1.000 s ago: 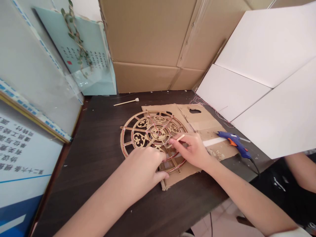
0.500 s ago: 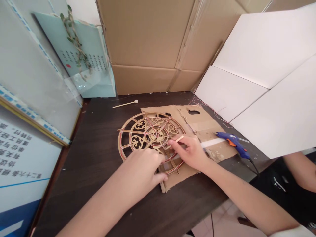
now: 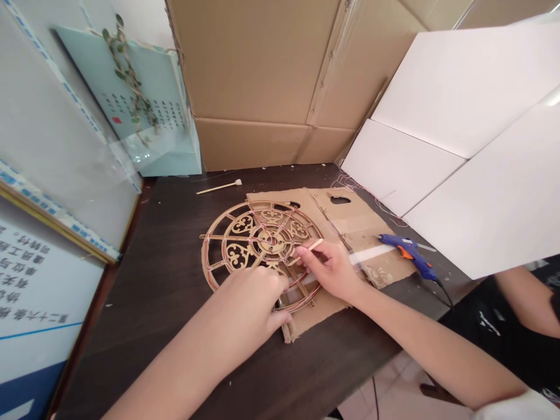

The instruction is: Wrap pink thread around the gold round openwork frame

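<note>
A round wooden lattice frame (image 3: 271, 217), with scroll-shaped cutouts and reddish wire along its rings and spokes, rests partly on a flat cardboard piece (image 3: 324, 312). My left hand (image 3: 258, 291) is closed around its near edge, thumb toward me; most of the fingertips are hidden. Between thumb and fingers, my right hand (image 3: 335, 268) pinches a thin wooden stick (image 3: 315, 244). The stick's lower tip points at the wired rings right of the hub, but whether it touches them I cannot tell.
A blue hot glue gun (image 3: 409, 252) lies at the right, its cord running off the table. Behind the frame is a stick with a white tip (image 3: 219, 188). Cardboard (image 3: 254, 70) and white panels (image 3: 420, 99) stand around the dark table (image 3: 161, 251). Another person's arm (image 3: 525, 297) shows at right.
The view has shifted slightly. The wooden frame's left side has moved a little left and nearer me. Both hands keep their grips, the right still with the stick.
</note>
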Demonstrator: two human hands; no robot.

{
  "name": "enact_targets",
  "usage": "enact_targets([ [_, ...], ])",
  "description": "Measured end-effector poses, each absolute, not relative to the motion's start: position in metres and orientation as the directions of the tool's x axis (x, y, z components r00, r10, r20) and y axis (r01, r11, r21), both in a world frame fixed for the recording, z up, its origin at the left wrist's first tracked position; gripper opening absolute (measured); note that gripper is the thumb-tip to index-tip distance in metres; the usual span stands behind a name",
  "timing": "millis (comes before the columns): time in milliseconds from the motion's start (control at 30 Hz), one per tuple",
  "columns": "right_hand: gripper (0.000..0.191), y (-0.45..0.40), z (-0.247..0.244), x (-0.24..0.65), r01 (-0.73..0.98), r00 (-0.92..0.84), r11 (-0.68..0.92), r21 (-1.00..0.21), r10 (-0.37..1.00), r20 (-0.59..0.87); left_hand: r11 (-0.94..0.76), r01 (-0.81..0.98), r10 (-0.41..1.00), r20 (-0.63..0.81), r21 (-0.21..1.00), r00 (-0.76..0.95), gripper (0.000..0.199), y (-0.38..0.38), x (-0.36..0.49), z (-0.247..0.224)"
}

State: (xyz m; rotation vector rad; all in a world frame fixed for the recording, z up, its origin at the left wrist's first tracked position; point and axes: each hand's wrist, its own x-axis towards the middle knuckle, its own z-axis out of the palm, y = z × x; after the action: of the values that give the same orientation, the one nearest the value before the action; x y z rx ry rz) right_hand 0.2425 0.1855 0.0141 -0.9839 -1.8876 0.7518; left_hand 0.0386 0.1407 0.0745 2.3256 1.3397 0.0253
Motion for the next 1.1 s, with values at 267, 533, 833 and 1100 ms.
enact_targets([
  [267,0.036,0.1885,0.0112,0.2436,0.318,-0.329,0.501,-0.805,0.854,0.402,-0.439,0.821,0.821,-0.207,0.365,0.531,0.02,0.1392,0.0393,0.0748],
  [533,0.044,0.1885,0.0124,0.2434,0.28,-0.294,0.472,-0.836,0.871,0.394,-0.435,0.811,0.821,-0.197,0.392,0.536,0.024,0.1412,0.0385,0.0763],
  [833,0.041,0.1878,0.0123,0.2438,0.321,-0.306,0.506,-0.801,0.855,0.417,-0.441,0.809,0.822,-0.187,0.389,0.539,0.025,0.142,0.0385,0.0741],
  [1100,0.035,0.1881,0.016,0.2424,0.329,-0.339,0.542,-0.773,0.832,0.439,-0.423,0.818,0.826,-0.205,0.391,0.525,0.025,0.1434,0.0386,0.0741],
])
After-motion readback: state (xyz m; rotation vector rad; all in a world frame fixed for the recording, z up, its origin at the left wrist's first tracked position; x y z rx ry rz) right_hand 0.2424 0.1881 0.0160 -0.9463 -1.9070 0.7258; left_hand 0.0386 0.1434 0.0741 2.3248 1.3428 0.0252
